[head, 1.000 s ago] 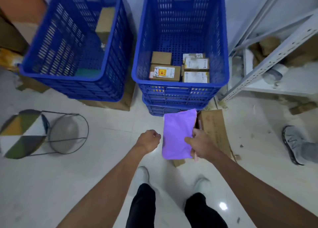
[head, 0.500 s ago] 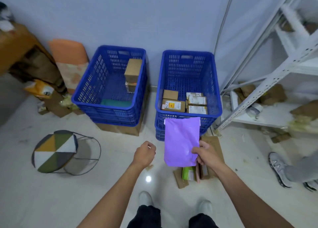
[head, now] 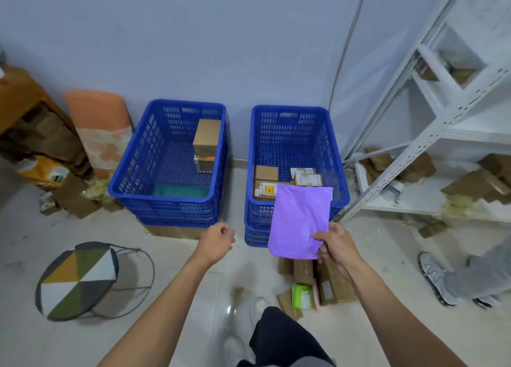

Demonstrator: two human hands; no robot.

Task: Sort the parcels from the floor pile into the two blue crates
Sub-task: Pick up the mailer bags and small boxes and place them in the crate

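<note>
Left crate [head: 166,198] and right crate [head: 339,192], blue, each part filled. Floor pile [head: 304,281], just before the right crate. Purple bag [head: 298,220], held up before the right crate; I judge it light, limp and slick, best pinched at a corner. Right hand [head: 336,245] pinches its lower corner. Left hand [head: 217,243] is curled and empty.

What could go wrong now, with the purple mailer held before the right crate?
The right hand pinches the purple mailer only at its lower corner, so it might slip and fall short of the right crate. The floor pile lies close by the shoes; a step forward might crush a parcel.
</note>
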